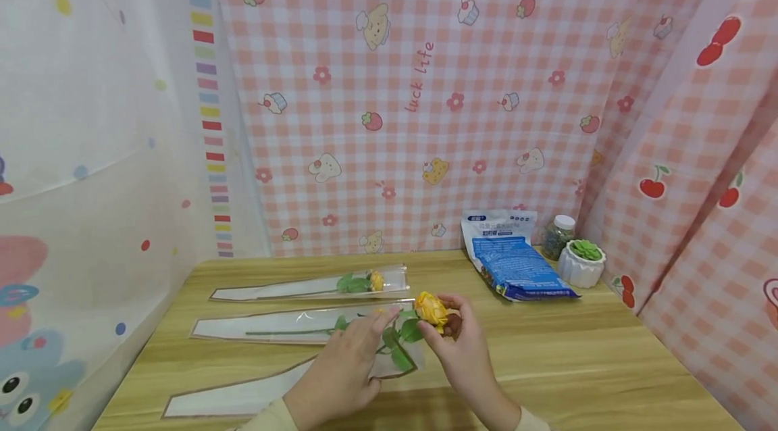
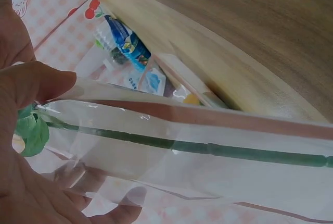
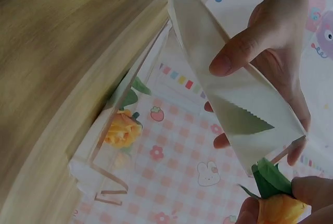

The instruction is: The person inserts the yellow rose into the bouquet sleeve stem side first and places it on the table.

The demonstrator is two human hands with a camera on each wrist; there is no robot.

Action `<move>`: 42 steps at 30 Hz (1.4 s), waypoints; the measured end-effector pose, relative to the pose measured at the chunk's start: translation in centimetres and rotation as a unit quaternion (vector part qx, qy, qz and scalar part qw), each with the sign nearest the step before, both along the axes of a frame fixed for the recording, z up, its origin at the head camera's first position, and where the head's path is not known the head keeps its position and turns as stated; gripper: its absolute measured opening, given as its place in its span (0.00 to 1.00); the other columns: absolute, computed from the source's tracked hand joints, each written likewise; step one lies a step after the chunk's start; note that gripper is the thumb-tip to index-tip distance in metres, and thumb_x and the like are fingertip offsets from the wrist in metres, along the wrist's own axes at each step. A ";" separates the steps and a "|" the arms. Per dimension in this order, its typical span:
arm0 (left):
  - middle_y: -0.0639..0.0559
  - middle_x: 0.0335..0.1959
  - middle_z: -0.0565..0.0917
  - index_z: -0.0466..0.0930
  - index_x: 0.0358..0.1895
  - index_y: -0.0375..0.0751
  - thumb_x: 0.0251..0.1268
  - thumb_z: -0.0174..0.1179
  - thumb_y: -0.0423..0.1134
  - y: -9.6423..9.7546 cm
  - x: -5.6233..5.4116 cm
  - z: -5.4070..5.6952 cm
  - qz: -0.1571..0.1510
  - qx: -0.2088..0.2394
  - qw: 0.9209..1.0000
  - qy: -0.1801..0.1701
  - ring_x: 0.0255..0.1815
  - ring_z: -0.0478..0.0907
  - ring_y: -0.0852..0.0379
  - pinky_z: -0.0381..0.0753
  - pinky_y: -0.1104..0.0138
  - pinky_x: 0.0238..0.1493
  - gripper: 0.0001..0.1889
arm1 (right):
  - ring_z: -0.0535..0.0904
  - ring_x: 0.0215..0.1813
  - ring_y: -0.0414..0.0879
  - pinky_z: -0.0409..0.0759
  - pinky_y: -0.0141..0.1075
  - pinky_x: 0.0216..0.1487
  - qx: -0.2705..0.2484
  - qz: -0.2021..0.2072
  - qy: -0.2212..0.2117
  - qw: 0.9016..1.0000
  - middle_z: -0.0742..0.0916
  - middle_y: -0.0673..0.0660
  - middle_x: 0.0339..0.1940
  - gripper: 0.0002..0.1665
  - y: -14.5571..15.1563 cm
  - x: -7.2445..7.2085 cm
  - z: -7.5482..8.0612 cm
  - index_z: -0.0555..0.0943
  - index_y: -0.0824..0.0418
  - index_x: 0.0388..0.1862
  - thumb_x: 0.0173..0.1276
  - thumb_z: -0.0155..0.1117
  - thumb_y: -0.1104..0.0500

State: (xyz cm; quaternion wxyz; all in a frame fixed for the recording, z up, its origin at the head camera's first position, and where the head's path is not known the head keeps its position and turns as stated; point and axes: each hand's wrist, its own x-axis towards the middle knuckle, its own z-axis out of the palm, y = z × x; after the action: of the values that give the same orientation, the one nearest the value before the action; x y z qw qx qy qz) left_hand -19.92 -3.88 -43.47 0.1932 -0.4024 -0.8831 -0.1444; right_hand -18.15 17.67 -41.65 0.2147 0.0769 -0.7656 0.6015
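Note:
A yellow artificial rose [image 1: 430,309] with green leaves has its bloom beyond the wide end of a clear, white-backed flower sleeve [image 1: 237,394]. My right hand [image 1: 464,350] pinches the rose at its bloom, thumb on one side and fingers on the other. With thumb above and fingers beneath, my left hand [image 1: 343,363] holds the sleeve near its wide end. In the left wrist view, the green stem [image 2: 250,153] runs lengthwise inside the clear film. The right wrist view shows the sleeve's white back and the rose leaves [image 3: 270,177] at its mouth.
Two more sleeves lie behind, a middle one [image 1: 225,330] and a far one [image 1: 279,289], each with a rose inside; my left hand partly covers the middle one. At the back right stand a blue-and-white bag [image 1: 516,265], a lidded jar [image 1: 556,238] and a potted succulent [image 1: 583,265].

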 end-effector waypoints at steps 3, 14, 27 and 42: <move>0.50 0.64 0.74 0.39 0.82 0.52 0.43 0.80 0.39 0.0 0.0 0.0 0.000 0.005 1.000 -0.002 0.53 0.76 0.55 0.81 0.57 0.41 0.66 | 0.79 0.38 0.41 0.78 0.31 0.41 0.020 0.010 -0.002 1.000 0.80 0.62 0.51 0.27 0.0 0.2 0.1 0.72 0.66 0.59 0.65 0.73 0.65; 0.51 0.58 0.78 0.41 0.82 0.55 0.41 0.78 0.37 -0.2 -0.4 -0.5 0.008 0.013 1.000 0.003 0.50 0.76 0.56 0.79 0.58 0.38 0.65 | 0.78 0.39 0.44 0.79 0.34 0.39 0.036 0.033 0.005 0.999 0.83 0.57 0.41 0.10 0.8 0.7 0.3 0.79 0.63 0.54 0.78 0.58 0.61; 0.46 0.62 0.74 0.41 0.81 0.51 0.42 0.78 0.35 0.0 -0.4 -0.5 0.002 0.010 1.000 -0.005 0.54 0.75 0.53 0.79 0.56 0.39 0.64 | 0.79 0.37 0.41 0.81 0.34 0.36 0.042 0.032 0.030 0.998 0.85 0.58 0.42 0.10 0.5 0.7 0.0 0.80 0.65 0.47 0.68 0.67 0.69; 0.46 0.64 0.73 0.39 0.81 0.53 0.43 0.76 0.35 -0.1 -0.4 -0.1 0.009 0.001 1.000 -0.002 0.50 0.73 0.55 0.78 0.53 0.39 0.64 | 0.76 0.40 0.43 0.78 0.33 0.39 0.104 0.037 0.021 0.994 0.82 0.51 0.40 0.13 0.8 0.5 -0.1 0.81 0.56 0.38 0.62 0.71 0.73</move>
State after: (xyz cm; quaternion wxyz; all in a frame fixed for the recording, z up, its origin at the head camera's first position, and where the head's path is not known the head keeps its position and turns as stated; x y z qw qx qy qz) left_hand -20.31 -3.99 -43.58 0.1932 -0.3941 -0.8868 -0.1447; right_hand -17.69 18.43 -41.73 0.1991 0.1402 -0.8161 0.5241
